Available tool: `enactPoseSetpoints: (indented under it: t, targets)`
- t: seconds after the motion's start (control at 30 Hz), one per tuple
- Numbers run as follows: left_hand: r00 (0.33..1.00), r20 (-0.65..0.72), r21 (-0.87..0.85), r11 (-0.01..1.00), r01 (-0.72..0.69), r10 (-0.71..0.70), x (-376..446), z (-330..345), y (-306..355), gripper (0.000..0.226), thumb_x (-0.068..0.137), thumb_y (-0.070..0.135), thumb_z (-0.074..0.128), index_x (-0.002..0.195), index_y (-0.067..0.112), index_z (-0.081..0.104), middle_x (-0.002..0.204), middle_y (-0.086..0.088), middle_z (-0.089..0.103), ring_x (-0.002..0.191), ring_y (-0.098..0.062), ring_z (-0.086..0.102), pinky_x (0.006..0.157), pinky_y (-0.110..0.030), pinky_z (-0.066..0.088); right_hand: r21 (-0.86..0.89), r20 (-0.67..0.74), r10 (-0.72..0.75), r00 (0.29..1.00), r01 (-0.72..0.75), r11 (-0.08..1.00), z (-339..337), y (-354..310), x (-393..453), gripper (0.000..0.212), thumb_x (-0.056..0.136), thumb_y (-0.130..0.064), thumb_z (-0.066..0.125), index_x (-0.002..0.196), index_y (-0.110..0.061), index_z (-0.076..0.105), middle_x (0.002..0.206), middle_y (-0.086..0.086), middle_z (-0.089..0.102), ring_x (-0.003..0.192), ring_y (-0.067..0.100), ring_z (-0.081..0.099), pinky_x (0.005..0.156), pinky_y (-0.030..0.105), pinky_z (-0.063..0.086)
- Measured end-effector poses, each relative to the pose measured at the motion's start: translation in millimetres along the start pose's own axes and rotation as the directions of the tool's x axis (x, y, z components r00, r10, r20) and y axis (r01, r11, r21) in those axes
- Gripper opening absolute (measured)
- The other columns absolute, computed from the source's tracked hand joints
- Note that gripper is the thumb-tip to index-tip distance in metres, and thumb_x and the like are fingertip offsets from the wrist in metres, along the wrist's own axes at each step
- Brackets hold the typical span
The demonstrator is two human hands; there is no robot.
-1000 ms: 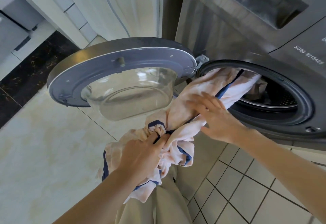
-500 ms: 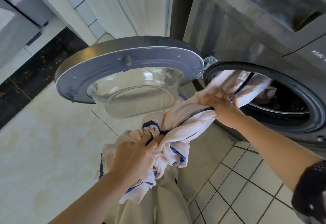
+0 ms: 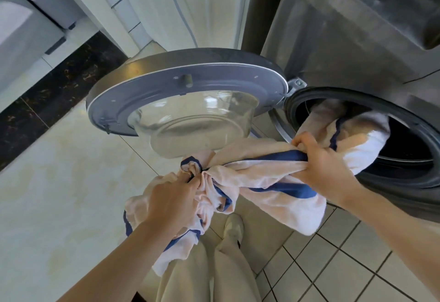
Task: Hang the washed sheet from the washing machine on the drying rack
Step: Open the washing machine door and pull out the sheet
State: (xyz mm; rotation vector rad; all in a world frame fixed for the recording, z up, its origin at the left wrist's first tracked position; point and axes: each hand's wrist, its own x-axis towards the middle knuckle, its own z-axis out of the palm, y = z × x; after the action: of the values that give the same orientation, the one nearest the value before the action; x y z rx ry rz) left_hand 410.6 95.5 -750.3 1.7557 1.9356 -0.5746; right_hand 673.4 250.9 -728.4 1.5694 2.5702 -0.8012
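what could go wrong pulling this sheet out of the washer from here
Part of the sheet is still inside the washing machine, so a hard tug from the right hand might snag it on the dark door seal.

Loose folds hang below the left hand near the floor and the person's legs; they could drag on the tiles or get stepped on.

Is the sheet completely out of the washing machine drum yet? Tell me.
No: part of the sheet is inside the drum opening, while the left hand and right hand grip it outside.
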Motion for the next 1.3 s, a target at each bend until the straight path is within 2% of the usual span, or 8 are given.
enactPoseSetpoints:
  t: [0.2, 0.3, 0.53, 0.67, 0.83, 0.97, 1.1, 1.3]
  targets:
    - [0.996, -0.016, 0.041, 0.995, -0.089, 0.090, 7.8, 2.3, 21.9, 0.069, 0.034, 0.040, 0.084, 0.098, 0.023, 0.068, 0.082, 0.004, 0.065, 0.038, -0.020, 0.049, 0.043, -0.030, 0.049, 0.116, -0.296, -0.053, 0.954, 0.091, 0.989, 11.5, -77.6, -18.4, 0.058, 0.063, -0.053, 0.054, 0.106, -0.014, 0.059, 0.065, 0.004, 0.064, 0.051, 0.029, 0.058, 0.051, 0.032, 0.045]
    - [0.994, -0.061, -0.013, 0.996, -0.093, 0.092, 4.7, 0.6, 19.5, 0.091, 0.017, 0.043, 0.085, 0.102, 0.016, 0.069, 0.078, 0.001, 0.065, 0.031, -0.021, 0.042, 0.039, -0.031, 0.047, 0.086, -0.343, -0.041, 0.938, 0.075, 0.994, 33.6, -79.8, -10.0, 0.042, 0.069, -0.036, 0.061, 0.107, -0.018, 0.057, 0.078, 0.002, 0.063, 0.060, 0.030, 0.060, 0.056, 0.036, 0.047]
    - [0.962, -0.269, -0.125, 0.989, -0.082, 0.046, -12.5, -15.2, 21.0, 0.082, 0.051, 0.011, 0.073, 0.130, 0.016, 0.050, 0.051, 0.001, 0.041, 0.034, -0.016, 0.027, 0.033, -0.023, 0.034, -0.092, -0.221, -0.197, 0.955, 0.180, 0.979, 75.6, -60.2, -8.5, 0.034, 0.060, -0.021, 0.083, 0.088, -0.016, 0.064, 0.076, 0.000, 0.057, 0.060, 0.024, 0.055, 0.059, 0.035, 0.046]
    - [0.922, -0.366, -0.058, 0.985, -0.161, 0.129, -9.5, -27.2, 31.6, 0.096, 0.061, 0.013, 0.044, 0.152, 0.021, 0.013, 0.047, 0.001, 0.030, 0.036, -0.014, 0.024, 0.034, -0.024, 0.029, -0.001, -0.279, -0.250, 0.927, 0.260, 0.966, 77.6, -73.5, -19.0, 0.033, 0.060, -0.009, 0.083, 0.088, -0.015, 0.066, 0.073, -0.003, 0.062, 0.062, 0.017, 0.058, 0.066, 0.033, 0.048]
    - [0.934, -0.350, -0.129, 0.983, -0.128, 0.075, 1.1, -31.1, 42.8, 0.089, 0.044, 0.019, 0.078, 0.127, 0.019, 0.046, 0.046, 0.003, 0.030, 0.037, -0.018, 0.023, 0.036, -0.024, 0.030, 0.189, -0.442, -0.096, 0.892, 0.197, 0.962, 67.6, -99.4, -26.8, 0.062, 0.051, 0.001, 0.084, 0.095, -0.008, 0.041, 0.071, -0.002, 0.064, 0.077, 0.015, 0.047, 0.070, 0.012, 0.035]
    - [0.959, -0.256, -0.126, 0.979, -0.160, 0.123, 2.6, -24.8, 43.2, 0.079, 0.024, 0.032, 0.082, 0.095, 0.021, 0.049, 0.048, 0.001, 0.046, 0.036, -0.023, 0.040, 0.038, -0.026, 0.037, 0.294, -0.200, -0.183, 0.963, 0.237, 0.926, 60.7, -91.9, -39.3, 0.056, 0.063, -0.004, 0.078, 0.100, -0.012, 0.037, 0.089, 0.004, 0.063, 0.087, 0.013, 0.049, 0.081, 0.026, 0.042]
    - [0.958, -0.220, -0.103, 0.973, -0.209, 0.183, -1.3, -19.5, 35.6, 0.082, 0.015, 0.036, 0.081, 0.089, 0.024, 0.047, 0.050, 0.001, 0.048, 0.041, -0.023, 0.042, 0.044, -0.027, 0.039, 0.320, 0.139, -0.351, 0.926, 0.293, 0.901, 28.3, -51.3, -38.5, 0.070, 0.072, -0.034, 0.077, 0.130, -0.017, 0.041, 0.134, -0.001, 0.044, 0.134, 0.018, 0.032, 0.112, 0.034, 0.028]
    - [0.973, -0.160, -0.069, 0.981, -0.181, 0.169, -6.9, -14.8, 27.4, 0.086, 0.015, 0.035, 0.081, 0.092, 0.027, 0.044, 0.046, 0.002, 0.046, 0.038, -0.024, 0.042, 0.039, -0.027, 0.035, -0.182, 0.338, -0.080, 0.938, 0.149, 0.972, -9.2, 38.5, 13.1, 0.132, 0.057, -0.052, 0.081, 0.145, -0.042, -0.016, 0.155, -0.013, -0.020, 0.143, 0.020, -0.022, 0.115, 0.048, -0.002]
